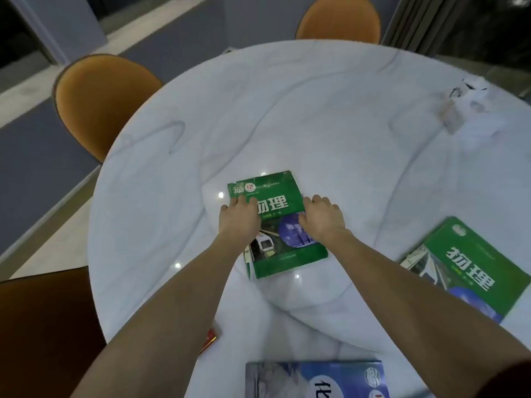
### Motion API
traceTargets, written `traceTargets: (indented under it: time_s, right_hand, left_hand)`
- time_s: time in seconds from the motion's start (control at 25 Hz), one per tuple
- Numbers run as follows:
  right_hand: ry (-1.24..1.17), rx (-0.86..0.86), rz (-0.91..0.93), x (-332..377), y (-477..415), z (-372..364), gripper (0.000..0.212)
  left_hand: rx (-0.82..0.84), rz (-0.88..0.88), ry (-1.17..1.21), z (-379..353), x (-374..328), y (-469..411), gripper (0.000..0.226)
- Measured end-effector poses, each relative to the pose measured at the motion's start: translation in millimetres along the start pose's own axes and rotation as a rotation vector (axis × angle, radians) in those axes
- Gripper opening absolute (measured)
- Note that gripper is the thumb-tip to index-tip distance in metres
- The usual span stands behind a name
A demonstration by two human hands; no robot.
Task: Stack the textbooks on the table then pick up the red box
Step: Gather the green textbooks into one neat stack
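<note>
A green textbook (pixel 275 193) lies on top of another book in the middle of the round white table (pixel 330 116). My left hand (pixel 240 222) rests flat on its left half and my right hand (pixel 321 219) grips its right edge, thumb on the cover. A second green textbook (pixel 471 268) lies at the right edge of the table. A blue textbook (pixel 316 379) sits at the near edge. The red box (pixel 211 338) shows only as a small red corner beside my left forearm, which hides most of it.
Orange chairs stand at the far left (pixel 97 101), the far side (pixel 339 21) and the near left (pixel 43 326). Crumpled white plastic wrapping (pixel 465 110) lies at the far right of the table.
</note>
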State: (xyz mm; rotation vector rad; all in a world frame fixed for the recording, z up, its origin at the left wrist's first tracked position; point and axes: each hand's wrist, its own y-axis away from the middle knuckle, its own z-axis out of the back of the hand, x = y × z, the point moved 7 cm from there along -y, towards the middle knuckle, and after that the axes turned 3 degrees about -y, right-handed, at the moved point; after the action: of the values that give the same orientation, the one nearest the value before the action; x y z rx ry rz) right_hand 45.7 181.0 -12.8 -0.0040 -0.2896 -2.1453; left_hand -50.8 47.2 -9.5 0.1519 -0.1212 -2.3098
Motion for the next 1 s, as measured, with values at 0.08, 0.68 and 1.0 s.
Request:
traceTargets:
  time_s: [0.08, 0.68, 1.0]
  right_hand:
    - [-0.037, 0.050, -0.051, -2.1, -3.9, -12.5, 0.038]
    - [-0.503, 0.103, -0.423, -24.3, -13.9, -47.8, 0.051]
    - [-0.609, 0.079, -0.459, -30.8, -9.2, -51.3, 0.052]
  left_hand:
    - [0.024, 0.067, 0.065, -10.5, 6.6, -0.9, 0.028]
    - [0.050, 0.811, 1.018, -58.2, 48.2, -3.1, 0.016]
    - [-0.060, 0.681, 1.306, -59.0, 24.9, 11.3, 0.033]
